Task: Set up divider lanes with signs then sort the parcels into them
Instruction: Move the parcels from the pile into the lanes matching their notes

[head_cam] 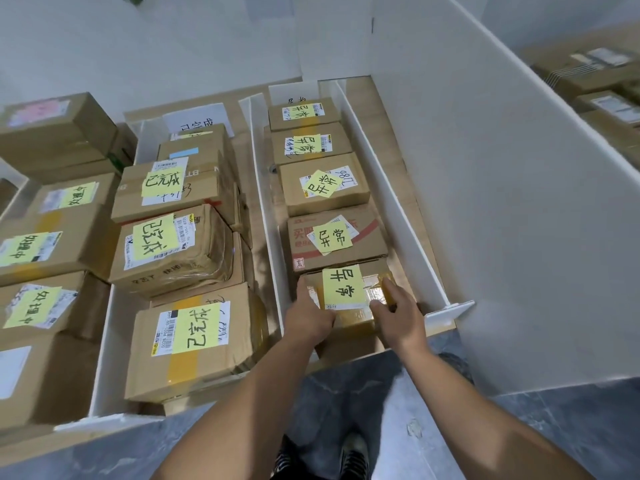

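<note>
My left hand (308, 318) and right hand (398, 313) close on the small tape-wrapped brown cardboard parcel with a yellow note (346, 299), nearest of five in the white divider lane (391, 209). Sorting seems nearly done; next I'd seat it flush behind the red-printed box (337, 237).

A parcel sorting room: taped cardboard parcels (194, 344) with shipping labels and yellow handwritten notes (343, 287) sit in rows between white divider boards (391, 188), beside white walls and grey floor (554, 420).
</note>
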The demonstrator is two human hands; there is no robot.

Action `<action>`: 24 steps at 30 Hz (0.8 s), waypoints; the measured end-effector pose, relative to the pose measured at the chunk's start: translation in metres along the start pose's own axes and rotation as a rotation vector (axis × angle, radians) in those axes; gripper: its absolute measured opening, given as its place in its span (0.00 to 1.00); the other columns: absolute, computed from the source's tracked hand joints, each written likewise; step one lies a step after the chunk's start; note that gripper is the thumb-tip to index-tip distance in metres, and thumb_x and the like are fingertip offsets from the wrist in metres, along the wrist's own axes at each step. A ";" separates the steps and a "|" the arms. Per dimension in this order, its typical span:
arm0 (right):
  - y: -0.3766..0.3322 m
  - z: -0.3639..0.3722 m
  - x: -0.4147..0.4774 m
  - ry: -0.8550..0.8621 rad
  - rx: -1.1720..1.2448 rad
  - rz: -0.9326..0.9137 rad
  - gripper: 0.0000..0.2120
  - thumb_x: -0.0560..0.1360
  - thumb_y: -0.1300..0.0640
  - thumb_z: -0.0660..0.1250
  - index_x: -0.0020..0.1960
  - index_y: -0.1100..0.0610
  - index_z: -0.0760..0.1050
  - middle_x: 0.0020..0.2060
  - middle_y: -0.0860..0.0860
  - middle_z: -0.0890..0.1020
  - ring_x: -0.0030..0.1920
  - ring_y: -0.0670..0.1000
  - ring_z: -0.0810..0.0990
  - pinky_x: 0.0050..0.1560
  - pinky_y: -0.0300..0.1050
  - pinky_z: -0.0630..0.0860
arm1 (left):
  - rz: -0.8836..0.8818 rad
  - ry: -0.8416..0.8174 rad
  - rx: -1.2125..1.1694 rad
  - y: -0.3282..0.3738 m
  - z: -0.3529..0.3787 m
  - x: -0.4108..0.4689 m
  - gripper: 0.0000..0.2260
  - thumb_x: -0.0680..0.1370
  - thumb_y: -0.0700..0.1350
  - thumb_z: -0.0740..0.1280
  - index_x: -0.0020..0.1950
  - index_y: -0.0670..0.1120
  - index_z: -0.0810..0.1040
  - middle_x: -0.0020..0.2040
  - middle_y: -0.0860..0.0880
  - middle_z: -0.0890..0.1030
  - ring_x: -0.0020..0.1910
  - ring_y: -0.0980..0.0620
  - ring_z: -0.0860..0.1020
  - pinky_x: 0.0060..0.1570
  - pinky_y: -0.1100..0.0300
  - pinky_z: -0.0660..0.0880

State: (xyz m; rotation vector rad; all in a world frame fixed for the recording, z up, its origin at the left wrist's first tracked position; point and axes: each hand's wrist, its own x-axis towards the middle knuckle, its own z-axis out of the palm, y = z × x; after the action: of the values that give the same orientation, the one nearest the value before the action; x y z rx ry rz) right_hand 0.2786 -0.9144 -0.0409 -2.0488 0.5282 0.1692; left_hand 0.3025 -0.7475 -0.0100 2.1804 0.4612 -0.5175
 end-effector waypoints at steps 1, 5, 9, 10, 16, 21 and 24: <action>0.001 0.000 0.000 -0.006 0.000 -0.005 0.26 0.81 0.49 0.65 0.78 0.47 0.65 0.76 0.49 0.67 0.74 0.57 0.67 0.71 0.57 0.69 | -0.002 0.004 0.010 0.000 0.000 0.000 0.36 0.77 0.44 0.73 0.75 0.60 0.54 0.65 0.51 0.77 0.63 0.45 0.77 0.55 0.51 0.77; 0.002 -0.001 -0.001 -0.019 0.023 -0.021 0.26 0.81 0.49 0.66 0.78 0.46 0.65 0.76 0.49 0.67 0.75 0.57 0.66 0.72 0.58 0.69 | -0.001 0.028 0.027 -0.001 0.002 0.000 0.34 0.77 0.44 0.73 0.74 0.59 0.56 0.63 0.50 0.77 0.62 0.45 0.78 0.56 0.50 0.77; -0.002 -0.001 -0.002 0.003 0.015 -0.076 0.26 0.80 0.44 0.64 0.77 0.43 0.65 0.75 0.49 0.69 0.73 0.57 0.68 0.69 0.59 0.73 | 0.047 0.066 -0.002 0.000 -0.001 -0.003 0.31 0.77 0.43 0.72 0.72 0.58 0.58 0.66 0.51 0.76 0.65 0.45 0.77 0.58 0.47 0.78; -0.005 0.000 -0.004 0.026 0.021 -0.098 0.25 0.81 0.44 0.64 0.76 0.43 0.66 0.75 0.49 0.68 0.73 0.57 0.69 0.66 0.55 0.76 | 0.075 0.080 -0.008 0.001 -0.003 -0.005 0.32 0.77 0.42 0.73 0.73 0.58 0.58 0.67 0.51 0.76 0.66 0.45 0.76 0.58 0.47 0.78; -0.038 -0.002 -0.022 0.151 0.040 -0.173 0.20 0.82 0.48 0.63 0.74 0.45 0.69 0.77 0.48 0.65 0.74 0.53 0.67 0.44 0.22 0.68 | 0.339 0.193 -0.110 0.007 -0.034 -0.027 0.27 0.78 0.43 0.71 0.72 0.61 0.64 0.67 0.60 0.74 0.66 0.56 0.74 0.58 0.58 0.74; -0.075 0.000 -0.039 0.183 0.083 -0.282 0.21 0.82 0.45 0.61 0.75 0.43 0.69 0.77 0.46 0.66 0.76 0.51 0.63 0.70 0.46 0.66 | 0.518 0.304 -0.162 0.001 -0.079 -0.062 0.29 0.80 0.45 0.69 0.79 0.55 0.61 0.71 0.60 0.66 0.68 0.62 0.64 0.68 0.57 0.62; -0.103 0.015 -0.061 0.186 0.031 -0.390 0.21 0.82 0.43 0.60 0.74 0.45 0.69 0.75 0.46 0.69 0.75 0.50 0.66 0.74 0.54 0.64 | 0.582 0.389 -0.158 -0.018 -0.110 -0.076 0.31 0.80 0.47 0.70 0.79 0.56 0.61 0.77 0.53 0.66 0.75 0.53 0.65 0.74 0.46 0.65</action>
State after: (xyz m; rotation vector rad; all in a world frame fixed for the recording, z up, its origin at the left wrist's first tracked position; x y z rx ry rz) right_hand 0.2699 -0.8392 0.0527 -2.1049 0.2322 -0.2623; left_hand 0.2520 -0.6607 0.0803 2.1277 0.0474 0.2548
